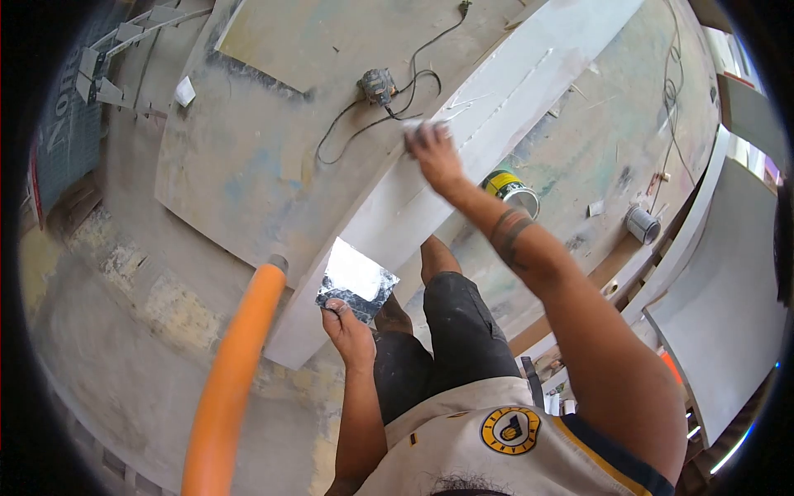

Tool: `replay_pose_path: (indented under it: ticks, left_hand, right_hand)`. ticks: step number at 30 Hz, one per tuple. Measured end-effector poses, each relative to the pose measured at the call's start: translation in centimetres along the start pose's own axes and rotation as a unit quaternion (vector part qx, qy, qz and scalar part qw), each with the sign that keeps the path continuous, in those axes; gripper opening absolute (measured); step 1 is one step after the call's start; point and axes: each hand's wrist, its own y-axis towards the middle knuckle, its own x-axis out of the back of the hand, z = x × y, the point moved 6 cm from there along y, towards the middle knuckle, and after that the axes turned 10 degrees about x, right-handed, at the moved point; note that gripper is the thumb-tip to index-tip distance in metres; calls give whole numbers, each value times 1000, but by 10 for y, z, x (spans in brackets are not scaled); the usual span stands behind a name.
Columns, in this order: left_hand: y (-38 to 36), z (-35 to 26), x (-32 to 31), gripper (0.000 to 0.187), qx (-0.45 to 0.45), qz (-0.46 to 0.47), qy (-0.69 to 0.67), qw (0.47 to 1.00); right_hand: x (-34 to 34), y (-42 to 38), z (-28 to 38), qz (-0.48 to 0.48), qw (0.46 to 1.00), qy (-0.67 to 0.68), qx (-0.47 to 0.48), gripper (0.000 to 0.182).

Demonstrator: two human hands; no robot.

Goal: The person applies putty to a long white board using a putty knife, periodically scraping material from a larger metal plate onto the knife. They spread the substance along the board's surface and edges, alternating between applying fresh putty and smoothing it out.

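Note:
My left hand (349,332) grips the lower corner of a square, dark-smeared board (356,312) with a thick patch of white putty (354,271) on it. My right hand (435,157) is closed on the surface of a long white panel (389,194), which runs diagonally away from me. What its fingers hold is blurred and too small to name. Further along the panel, streaks of white filler (504,103) follow a line. The board is held over the near end of the panel, close to my legs.
An orange tube (231,376) with a grey tip rises at the left of the panel. A corded power tool (379,86) lies on the stained worktop (248,157). Right of the panel are a green-and-yellow can (502,183), a smaller tin (642,224) and a loose cable (672,91).

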Motion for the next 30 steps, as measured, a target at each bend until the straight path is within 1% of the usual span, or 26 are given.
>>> replay_pose_path:
  ticks: [2, 3, 4, 5, 6, 7, 8, 9, 11, 12, 13, 14, 15, 16, 18, 20, 22, 24, 27, 28, 30]
  left_hand:
    - [-1, 2, 3, 39, 7, -12, -25, 1000]
    - [0, 3, 5, 39, 6, -10, -24, 1000]
    - [-1, 5, 7, 40, 9, -27, -28, 999]
    - [-1, 7, 10, 41, 13, -43, -33, 998]
    - [-1, 7, 12, 41, 13, -43, -32, 998]
    - [-2, 9, 15, 37, 22, -32, -30, 999]
    - [-2, 10, 15, 33, 31, -19, -30, 999]
    - [-3, 10, 13, 33, 30, -16, -33, 999]
    - [-4, 6, 9, 40, 33, -57, -29, 997]
    - [-4, 7, 4, 40, 33, -51, -33, 998]
    - [-4, 7, 1, 39, 31, -45, -45, 997]
    - [-5, 9, 0, 39, 29, -40, -58, 997]
    - [-5, 11, -1, 40, 44, -5, -50, 998]
    - [-4, 15, -1, 40, 43, -3, -51, 998]
    - [-4, 22, -8, 37, 22, 36, -9, 999]
    - [-5, 24, -19, 35, 30, 43, -14, 999]
    - [-3, 26, -28, 33, 39, 47, -17, 998]
    - [-3, 33, -35, 32, 30, 69, 6, 997]
    - [-6, 29, -44, 29, 32, 66, 22, 997]
    - [-6, 31, -44, 29, 35, 64, 25, 997]
    - [-6, 31, -42, 33, 11, 31, -4, 999]
  right_hand:
    - [-15, -8, 64, 8, 997, 67, 46, 53]
    - [-19, -10, 94, 23, 993, 83, 86, 51]
    - [-26, -13, 122, 70, 986, 97, 114, 50]
    - [-19, -14, 143, 91, 977, 137, 138, 49]
    - [-8, -11, 154, 97, 966, 196, 138, 49]
    - [6, -10, 155, 85, 963, 223, 126, 51]
    - [23, -6, 151, 73, 959, 249, 114, 53]
    - [30, -3, 138, 73, 960, 244, 113, 53]
    - [47, 5, 76, -2, 967, 255, 25, 59]
    - [54, 7, 34, -51, 973, 224, -24, 61]
    - [57, 11, -12, -75, 981, 171, -47, 57]
    - [69, 16, -62, -105, 976, 172, -81, 54]
    - [85, 21, -112, -140, 978, 128, -89, 50]
    - [90, 21, -164, -184, 974, 93, -94, 47]
    - [114, 27, -250, -178, 973, 72, -128, 47]
    - [128, 33, -321, -190, 970, 43, -142, 50]
    - [143, 41, -364, -156, 975, 14, -157, 53]
    - [149, 45, -390, -109, 964, 41, -237, 54]
    - [132, 57, -407, -42, 978, 48, -201, 55]
    - [125, 56, -406, -39, 977, 52, -201, 55]
    - [124, 60, -399, -63, 980, 31, -183, 53]
